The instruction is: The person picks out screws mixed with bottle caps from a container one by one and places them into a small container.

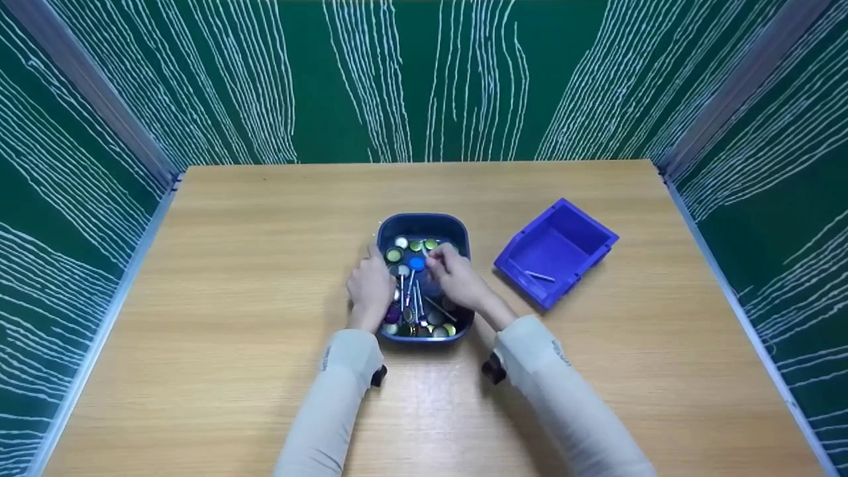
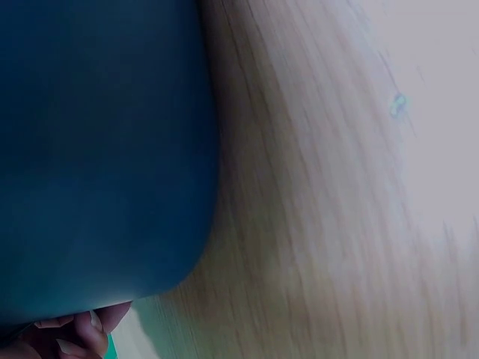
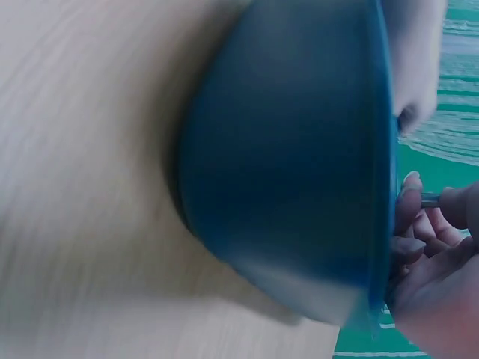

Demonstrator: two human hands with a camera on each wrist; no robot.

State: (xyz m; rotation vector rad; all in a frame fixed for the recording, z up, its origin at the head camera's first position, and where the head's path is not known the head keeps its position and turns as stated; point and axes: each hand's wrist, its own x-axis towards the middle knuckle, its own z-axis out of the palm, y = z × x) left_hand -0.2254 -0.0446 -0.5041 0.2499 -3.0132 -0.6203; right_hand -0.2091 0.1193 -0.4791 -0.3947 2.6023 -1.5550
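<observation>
A dark blue tub [image 1: 434, 225] stands mid-table, holding several bottle caps [image 1: 394, 255] and slim metal rods [image 1: 419, 301]. My left hand [image 1: 371, 286] grips the tub's left rim, its fingers partly hidden behind the wall in the left wrist view. Over the right side of the tub, my right hand [image 1: 457, 277] pinches a slim metal rod [image 3: 429, 200] between thumb and fingertip. Most of that rod is covered by the fingers. A blue cap [image 1: 416, 263] lies just left of the right fingertips.
To the right of the tub, a purple-blue bin [image 1: 507, 255] sits at an angle with a metal rod [image 1: 540, 276] inside. The wooden table [image 1: 265, 232] ends at green walls [image 1: 411, 79] with white wavy lines at the back and both sides.
</observation>
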